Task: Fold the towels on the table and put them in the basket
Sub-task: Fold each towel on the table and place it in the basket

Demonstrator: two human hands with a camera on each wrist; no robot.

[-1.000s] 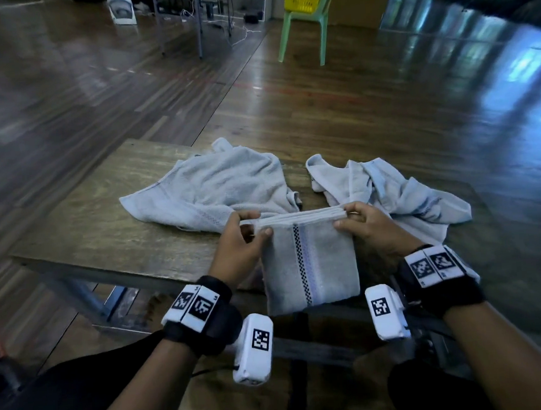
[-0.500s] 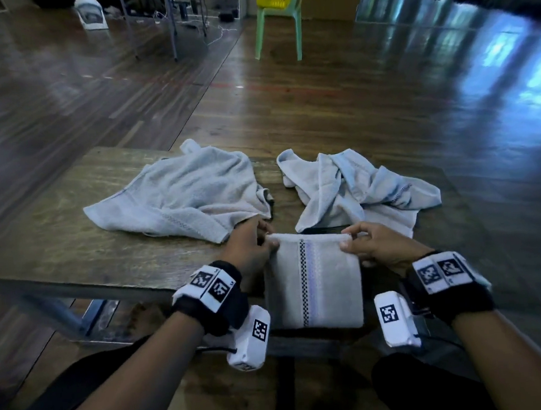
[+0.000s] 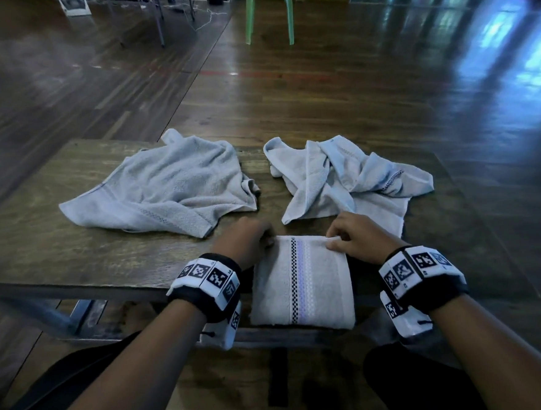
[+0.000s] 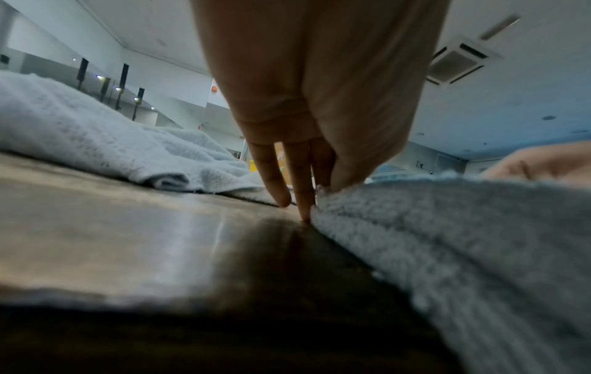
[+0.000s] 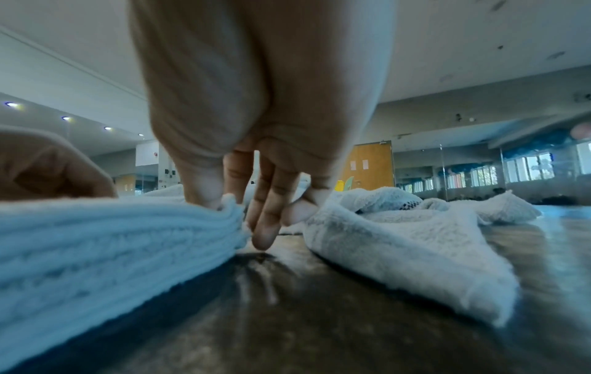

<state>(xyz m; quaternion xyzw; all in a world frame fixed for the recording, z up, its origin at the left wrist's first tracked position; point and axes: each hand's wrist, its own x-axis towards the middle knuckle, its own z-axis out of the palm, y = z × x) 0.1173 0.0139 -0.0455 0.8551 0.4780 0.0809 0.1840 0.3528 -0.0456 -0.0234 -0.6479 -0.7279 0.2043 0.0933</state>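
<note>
At the near edge of the table (image 3: 42, 252), the folded towel (image 3: 303, 285) lies flat; the left hand (image 3: 242, 238) and right hand (image 3: 358, 237) each pinch a far corner. Behind it, two crumpled towels (image 3: 172, 192) (image 3: 340, 174) wait unfolded. No basket shows, and the fingertips are hidden from above.

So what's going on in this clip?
A person is folding towels at a wooden table. Both hands pinch the far corners of a folded towel lying at the near edge: left hand, right hand. Two unfolded towels, one left, one right, lie behind. No basket shows.
</note>
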